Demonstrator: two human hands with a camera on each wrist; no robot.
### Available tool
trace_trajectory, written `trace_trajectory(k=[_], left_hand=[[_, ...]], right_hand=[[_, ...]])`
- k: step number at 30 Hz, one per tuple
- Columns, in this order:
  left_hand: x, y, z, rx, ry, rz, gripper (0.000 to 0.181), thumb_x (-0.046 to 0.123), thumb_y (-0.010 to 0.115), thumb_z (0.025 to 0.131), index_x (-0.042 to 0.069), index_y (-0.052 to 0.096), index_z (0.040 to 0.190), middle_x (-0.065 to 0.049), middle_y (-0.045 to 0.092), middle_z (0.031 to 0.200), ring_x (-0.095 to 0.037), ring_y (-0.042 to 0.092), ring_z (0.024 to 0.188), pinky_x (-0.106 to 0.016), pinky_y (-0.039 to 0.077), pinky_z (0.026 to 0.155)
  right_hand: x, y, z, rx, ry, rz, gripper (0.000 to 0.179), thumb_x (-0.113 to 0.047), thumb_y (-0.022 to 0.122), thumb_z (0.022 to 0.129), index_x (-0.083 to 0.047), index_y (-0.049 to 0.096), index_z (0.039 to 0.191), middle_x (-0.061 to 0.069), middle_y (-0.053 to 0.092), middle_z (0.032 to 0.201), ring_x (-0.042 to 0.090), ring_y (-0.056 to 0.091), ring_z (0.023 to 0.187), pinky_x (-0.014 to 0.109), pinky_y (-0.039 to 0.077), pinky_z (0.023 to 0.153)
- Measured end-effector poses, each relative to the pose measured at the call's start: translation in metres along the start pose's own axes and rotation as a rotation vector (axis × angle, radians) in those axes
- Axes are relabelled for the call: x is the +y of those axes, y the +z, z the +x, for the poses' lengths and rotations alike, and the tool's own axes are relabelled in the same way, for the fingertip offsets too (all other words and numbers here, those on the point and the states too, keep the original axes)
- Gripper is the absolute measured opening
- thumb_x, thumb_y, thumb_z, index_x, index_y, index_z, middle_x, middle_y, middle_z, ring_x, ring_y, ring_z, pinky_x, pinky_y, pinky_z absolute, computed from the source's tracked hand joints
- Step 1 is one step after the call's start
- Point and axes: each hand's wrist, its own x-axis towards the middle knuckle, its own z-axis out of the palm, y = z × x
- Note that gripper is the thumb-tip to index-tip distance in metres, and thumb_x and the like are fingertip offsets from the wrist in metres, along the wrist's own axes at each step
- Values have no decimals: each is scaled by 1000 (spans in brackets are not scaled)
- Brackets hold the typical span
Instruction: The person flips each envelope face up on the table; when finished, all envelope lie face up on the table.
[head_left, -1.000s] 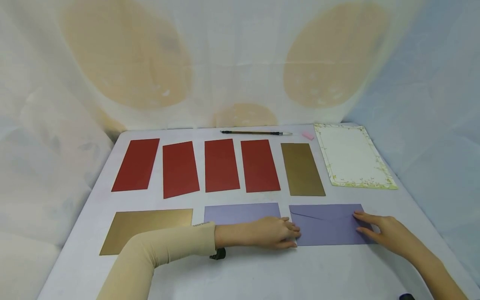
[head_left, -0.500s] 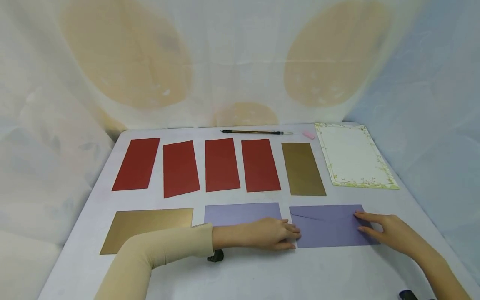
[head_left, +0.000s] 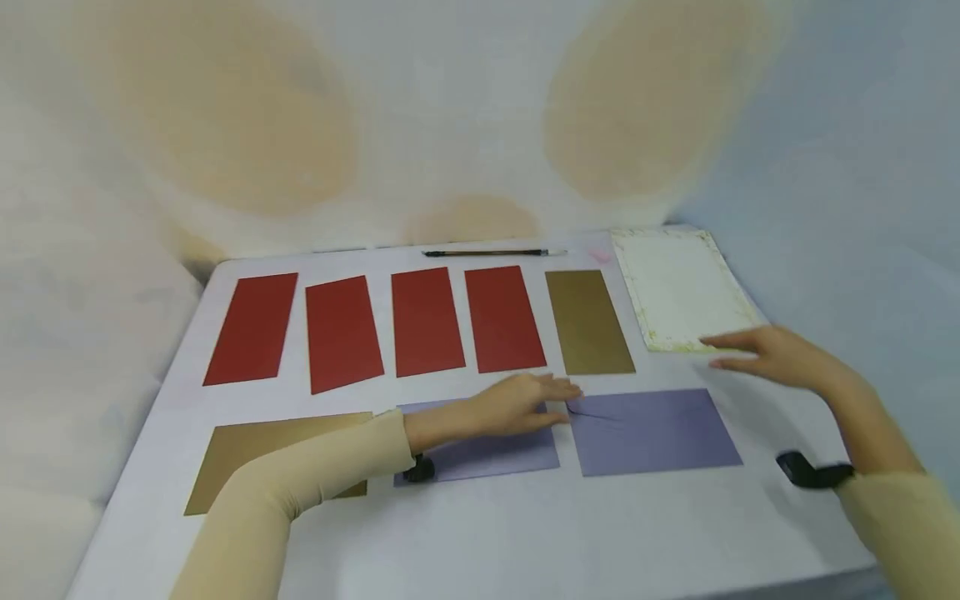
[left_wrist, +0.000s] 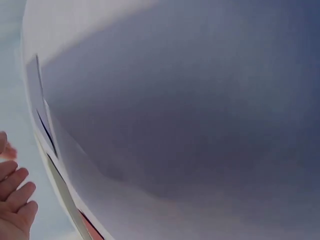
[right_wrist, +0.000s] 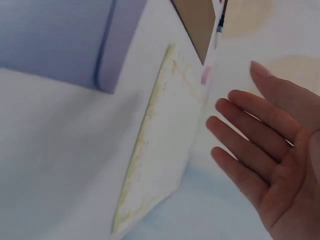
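My left hand (head_left: 521, 404) hovers over the upper right part of a lilac envelope (head_left: 517, 458), fingers extended toward the darker purple envelope (head_left: 656, 442) beside it. That purple envelope lies flat, its flap line showing near the top left. In the left wrist view the left hand's fingers (left_wrist: 15, 192) are spread and hold nothing. My right hand (head_left: 787, 362) is raised off the table, just by the lower right corner of a white floral-bordered sheet (head_left: 682, 287). The right wrist view shows its palm and relaxed fingers (right_wrist: 245, 140) with nothing in them.
Several red envelopes (head_left: 253, 329) and an upright gold one (head_left: 590, 322) form a back row. Another gold envelope (head_left: 262, 442) lies front left, partly under the left sleeve. Behind are a writing brush (head_left: 487, 252) and a small pink piece (head_left: 600, 256). Patterned cloth walls enclose the table.
My right hand has left the purple envelope's right end and moved up toward the floral sheet. My left hand has lifted off its left edge, up and slightly left. The head view has shifted slightly.
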Motion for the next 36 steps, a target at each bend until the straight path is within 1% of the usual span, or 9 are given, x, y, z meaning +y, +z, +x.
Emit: trace_trajectory(k=[3, 6, 11, 13, 19, 22, 29, 34, 36], left_hand=[[-21, -22, -8, 118, -106, 53, 43, 20, 66, 93, 1, 59, 131, -11, 59, 132, -20, 51, 126, -33, 37, 106], [-35, -41, -15, 194, -203, 85, 43, 19, 67, 92, -1, 59, 129, -15, 58, 132, -24, 51, 126, -38, 36, 106], [-40, -51, -17, 216, -278, 123, 46, 22, 66, 93, -3, 58, 130, -17, 56, 134, -30, 50, 127, -42, 37, 105], [-39, -50, -15, 205, -302, 138, 47, 24, 65, 94, -3, 56, 132, -16, 55, 135, -31, 48, 128, -42, 38, 105], [-34, -46, -14, 199, -378, 177, 49, 26, 66, 93, -1, 57, 132, -12, 56, 135, -27, 48, 129, -39, 37, 106], [-31, -39, -12, 199, -393, 190, 49, 26, 68, 92, -2, 58, 131, -13, 57, 133, -25, 50, 128, -38, 35, 108], [-20, -16, -10, 146, -454, 202, 53, 29, 72, 89, 0, 58, 131, -14, 57, 133, -30, 52, 125, -41, 44, 99], [-18, -4, -6, 107, -491, 240, 56, 35, 73, 86, 2, 60, 129, -12, 58, 133, -30, 53, 124, -39, 46, 97], [-19, -1, 1, 86, -504, 267, 57, 38, 73, 85, 3, 60, 129, -11, 57, 133, -28, 53, 125, -38, 45, 98]], right_hand=[[-27, -22, 70, 13, -87, -6, 42, -24, 65, 94, 1, 62, 127, 24, 60, 124, 43, 56, 114, 56, 44, 92], [-54, -35, 132, 7, -162, -39, 42, -25, 63, 95, 1, 61, 128, 24, 60, 125, 42, 55, 115, 56, 42, 96], [-83, -31, 187, -37, -196, -126, 41, -26, 59, 97, 1, 61, 128, 23, 64, 119, 36, 64, 97, 53, 43, 96], [-91, -26, 197, -64, -186, -155, 41, -25, 59, 97, 1, 60, 128, 23, 64, 117, 36, 64, 90, 52, 43, 95], [-116, -7, 223, -139, -212, -207, 43, -24, 58, 97, 2, 57, 131, 25, 60, 124, 42, 55, 114, 53, 41, 99], [-120, 3, 225, -130, -236, -186, 44, -23, 59, 97, 3, 55, 132, 24, 60, 125, 42, 56, 113, 52, 42, 98], [-89, 31, 223, -60, -260, -114, 45, -20, 62, 95, 3, 55, 133, 24, 59, 126, 38, 62, 105, 52, 45, 95], [-69, 41, 234, -94, -236, -105, 45, -18, 63, 95, 5, 54, 132, 28, 58, 124, 36, 63, 95, 53, 45, 94], [-65, 39, 240, -112, -223, -109, 46, -18, 63, 94, 6, 54, 132, 29, 56, 126, 41, 61, 103, 55, 42, 96]])
